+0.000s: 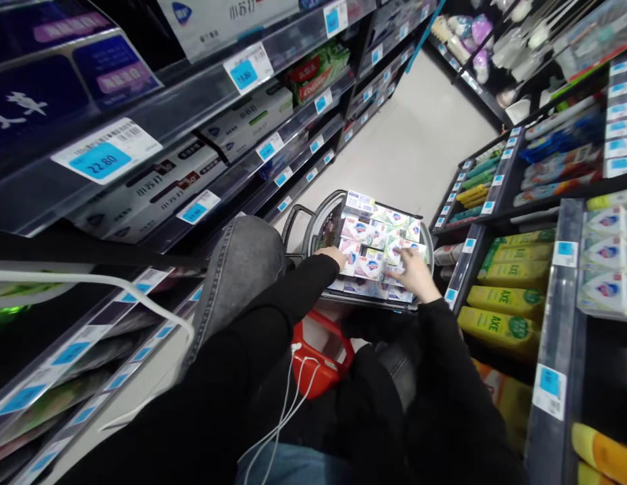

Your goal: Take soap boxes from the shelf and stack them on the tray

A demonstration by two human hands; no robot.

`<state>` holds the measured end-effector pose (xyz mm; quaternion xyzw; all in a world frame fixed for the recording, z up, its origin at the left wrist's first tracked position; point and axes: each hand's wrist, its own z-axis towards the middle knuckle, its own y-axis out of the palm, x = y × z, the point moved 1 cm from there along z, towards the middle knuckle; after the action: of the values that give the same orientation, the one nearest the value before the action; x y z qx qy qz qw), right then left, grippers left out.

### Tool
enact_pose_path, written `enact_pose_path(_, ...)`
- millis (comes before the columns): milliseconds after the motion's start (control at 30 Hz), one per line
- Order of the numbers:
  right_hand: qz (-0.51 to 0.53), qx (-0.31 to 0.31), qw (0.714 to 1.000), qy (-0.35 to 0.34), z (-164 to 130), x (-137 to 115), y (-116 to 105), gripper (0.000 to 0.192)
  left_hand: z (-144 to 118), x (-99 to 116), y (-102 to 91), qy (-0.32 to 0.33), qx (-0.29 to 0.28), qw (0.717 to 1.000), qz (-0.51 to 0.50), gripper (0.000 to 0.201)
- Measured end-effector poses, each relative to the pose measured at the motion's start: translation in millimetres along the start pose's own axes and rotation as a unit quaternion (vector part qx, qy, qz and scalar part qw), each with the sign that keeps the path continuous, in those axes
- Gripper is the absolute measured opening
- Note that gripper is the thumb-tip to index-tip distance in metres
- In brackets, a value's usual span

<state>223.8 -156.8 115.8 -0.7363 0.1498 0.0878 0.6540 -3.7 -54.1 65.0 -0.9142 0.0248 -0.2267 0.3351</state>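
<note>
A grey shopping basket point(309, 237) is packed with white soap boxes point(370, 264) that carry pink, green and blue print. My left hand point(333, 256) is at the left side of the stack, against the edge of a pink-printed box; its fingertips are hidden. On the right of the stack, my right hand point(414, 273) has its thumb and bent fingers around a green-printed soap box point(393, 250). One box point(360, 201) sits higher at the far end of the basket.
Shelves with toothpaste cartons point(252, 121) and price tags point(104, 151) rise on the left. Yellow AXE bottles point(498, 325) and soap packs point(607, 259) fill the right shelves. A red handled object point(316, 370) and white cables point(285, 417) are below the basket.
</note>
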Motion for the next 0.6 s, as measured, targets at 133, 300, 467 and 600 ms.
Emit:
enact_pose_path(133,-0.041,-0.056,0.997,-0.027,-18,-21,53,0.078,-9,16,-2.0,-0.083,0.094,0.992,-0.017,0.083)
enact_pose_path(300,-0.048,-0.035,0.998,-0.013,-15,-24,72,0.067,-11,25,-1.3,-0.075,0.115,0.990,-0.021,0.081)
enact_pose_path(467,-0.072,-0.038,0.997,-0.010,-14,-25,70,0.067,-5,22,-2.3,-0.087,0.126,0.988,-0.027,0.071)
enact_pose_path(600,-0.083,-0.037,0.996,-0.010,-15,-27,71,0.067,-3,20,-5.1,-0.096,0.103,0.989,-0.035,0.076)
